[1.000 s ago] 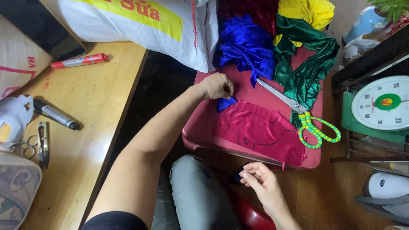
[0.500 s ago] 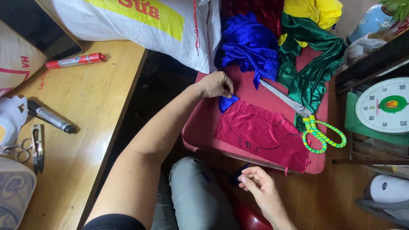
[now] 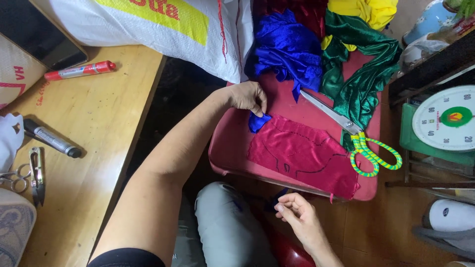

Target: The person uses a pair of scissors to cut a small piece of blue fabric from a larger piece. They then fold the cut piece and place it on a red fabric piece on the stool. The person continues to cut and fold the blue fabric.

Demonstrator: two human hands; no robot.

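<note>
Scissors (image 3: 354, 136) beside left hand (image 3: 247, 96), unobstructed.

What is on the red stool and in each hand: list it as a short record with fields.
Left hand: pinches a small blue scrap at the edge of the red cloth piece
Right hand: holds a tiny blue bit below the stool, fingers curled
Stool: red, carries the cloth
Scissors: lie untouched on the stool, green-yellow handles
Cloth pile: blue cloth, green cloth
</note>
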